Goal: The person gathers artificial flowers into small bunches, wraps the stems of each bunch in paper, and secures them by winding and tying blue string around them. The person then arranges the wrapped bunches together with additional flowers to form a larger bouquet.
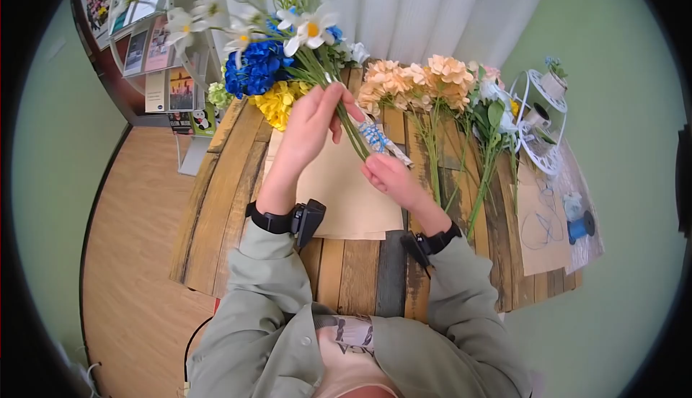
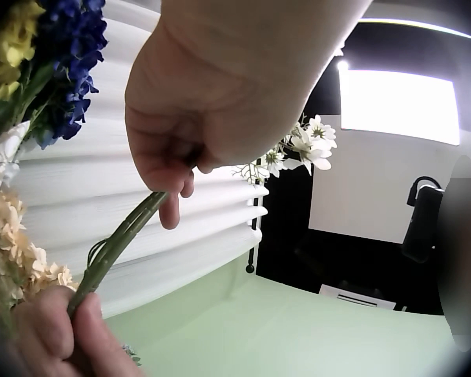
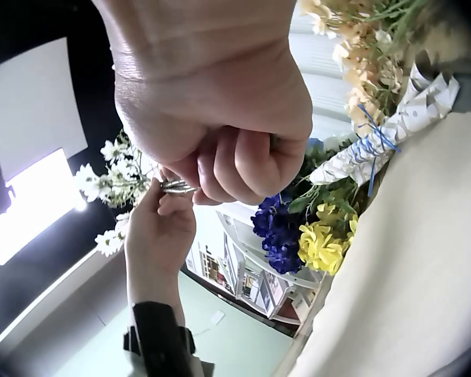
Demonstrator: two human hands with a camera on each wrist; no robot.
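Holding green stems (image 2: 119,242) between fingers (image 2: 56,326)

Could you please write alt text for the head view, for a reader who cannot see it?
A person's left hand and right hand hold white flowers by their green stems above a wooden table. The table bears blue flowers, yellow flowers, peach flowers and brown paper.

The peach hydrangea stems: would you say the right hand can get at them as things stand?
Probably not until it lets go: the right hand pinches the daisy stems, though the way to the peach hydrangea stems looks free.
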